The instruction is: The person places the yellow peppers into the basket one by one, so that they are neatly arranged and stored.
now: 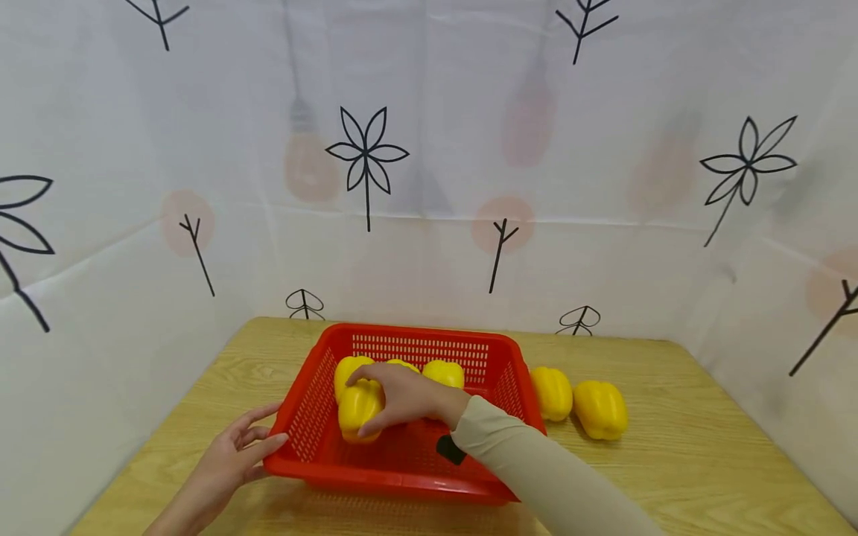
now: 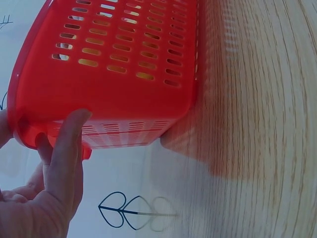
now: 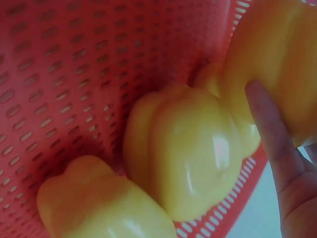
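Observation:
A red slotted plastic basket [image 1: 395, 478] stands on the wooden table with several yellow bell peppers inside. My right hand [image 1: 409, 394] reaches in over the near rim and grips one yellow bell pepper [image 1: 358, 412] at the basket's left side. In the right wrist view a finger lies along that bell pepper [image 3: 277, 59]; two others, a middle bell pepper [image 3: 183, 148] and a lower one [image 3: 99, 203], sit beside it against the slotted wall. At the basket's left near corner, my left hand [image 1: 231, 454] holds the rim, its thumb and fingers on either side [image 2: 54, 173].
Two more yellow bell peppers, one touching or close by the basket's right wall [image 1: 552, 393] and another further right [image 1: 601, 410], lie on the wooden table [image 1: 677, 447]. A white patterned cloth [image 1: 429, 149] hangs behind the table and along both sides.

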`<action>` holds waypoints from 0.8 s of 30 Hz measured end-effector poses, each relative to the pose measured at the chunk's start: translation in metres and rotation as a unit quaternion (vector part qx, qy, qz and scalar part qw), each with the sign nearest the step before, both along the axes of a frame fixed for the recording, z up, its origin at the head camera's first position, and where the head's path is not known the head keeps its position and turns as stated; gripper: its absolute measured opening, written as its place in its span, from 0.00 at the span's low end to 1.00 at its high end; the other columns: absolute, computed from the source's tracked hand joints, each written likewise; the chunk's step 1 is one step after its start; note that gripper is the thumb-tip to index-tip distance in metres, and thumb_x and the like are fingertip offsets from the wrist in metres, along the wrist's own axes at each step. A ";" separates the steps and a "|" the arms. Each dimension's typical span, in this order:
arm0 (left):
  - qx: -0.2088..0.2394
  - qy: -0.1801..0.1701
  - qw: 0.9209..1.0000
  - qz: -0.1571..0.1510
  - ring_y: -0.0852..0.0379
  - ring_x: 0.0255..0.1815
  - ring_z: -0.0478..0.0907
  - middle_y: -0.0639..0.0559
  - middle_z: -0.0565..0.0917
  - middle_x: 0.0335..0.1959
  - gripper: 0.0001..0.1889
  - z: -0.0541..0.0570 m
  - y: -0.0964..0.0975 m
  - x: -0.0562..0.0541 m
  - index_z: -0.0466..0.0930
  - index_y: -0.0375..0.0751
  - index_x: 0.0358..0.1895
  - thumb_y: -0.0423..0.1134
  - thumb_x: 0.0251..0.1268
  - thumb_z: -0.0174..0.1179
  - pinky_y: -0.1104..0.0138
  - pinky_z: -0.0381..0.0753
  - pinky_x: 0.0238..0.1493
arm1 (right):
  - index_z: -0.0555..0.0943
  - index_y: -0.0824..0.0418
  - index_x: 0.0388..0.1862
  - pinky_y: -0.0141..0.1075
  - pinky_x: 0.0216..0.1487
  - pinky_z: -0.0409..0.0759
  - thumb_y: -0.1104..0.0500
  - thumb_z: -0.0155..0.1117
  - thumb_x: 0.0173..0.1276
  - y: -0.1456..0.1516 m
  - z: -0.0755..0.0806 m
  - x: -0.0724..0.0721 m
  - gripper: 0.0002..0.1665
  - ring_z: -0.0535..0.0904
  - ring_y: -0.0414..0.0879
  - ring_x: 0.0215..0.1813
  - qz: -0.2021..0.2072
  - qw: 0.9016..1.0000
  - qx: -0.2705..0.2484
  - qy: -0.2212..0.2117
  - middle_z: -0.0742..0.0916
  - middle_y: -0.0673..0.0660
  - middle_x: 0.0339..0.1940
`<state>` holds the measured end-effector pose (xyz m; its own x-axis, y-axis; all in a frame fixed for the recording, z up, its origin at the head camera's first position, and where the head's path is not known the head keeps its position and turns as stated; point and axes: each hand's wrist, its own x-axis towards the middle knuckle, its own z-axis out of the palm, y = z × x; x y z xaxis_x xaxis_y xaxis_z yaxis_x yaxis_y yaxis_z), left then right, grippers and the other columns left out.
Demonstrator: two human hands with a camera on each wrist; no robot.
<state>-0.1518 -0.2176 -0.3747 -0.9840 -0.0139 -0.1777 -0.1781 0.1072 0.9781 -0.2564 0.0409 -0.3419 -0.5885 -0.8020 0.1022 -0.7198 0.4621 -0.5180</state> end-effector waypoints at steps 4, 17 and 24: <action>-0.003 -0.004 1.000 0.005 0.49 0.40 0.79 0.42 0.76 0.40 0.35 0.001 0.001 -0.001 0.56 0.38 0.69 0.40 0.62 0.62 0.56 0.81 0.42 | 0.72 0.50 0.55 0.28 0.46 0.72 0.46 0.76 0.49 -0.008 -0.007 -0.002 0.35 0.71 0.36 0.46 0.004 1.000 0.024 -0.019 0.77 0.45 0.50; -0.001 -0.004 1.000 0.000 0.49 0.39 0.80 0.42 0.75 0.40 0.35 -0.002 -0.001 -0.002 0.56 0.37 0.69 0.41 0.62 0.62 0.56 0.81 0.42 | 0.70 0.51 0.61 0.33 0.59 0.67 0.59 0.74 0.53 -0.015 -0.018 -0.002 0.36 0.68 0.43 0.60 0.057 0.995 0.053 -0.067 0.75 0.50 0.60; 0.004 -0.003 1.000 -0.003 0.49 0.39 0.79 0.42 0.75 0.40 0.35 -0.002 -0.002 -0.003 0.55 0.37 0.69 0.40 0.62 0.61 0.56 0.81 0.42 | 0.70 0.54 0.62 0.30 0.58 0.67 0.62 0.71 0.57 -0.023 -0.015 -0.002 0.34 0.69 0.38 0.57 0.078 0.995 0.052 -0.040 0.75 0.49 0.58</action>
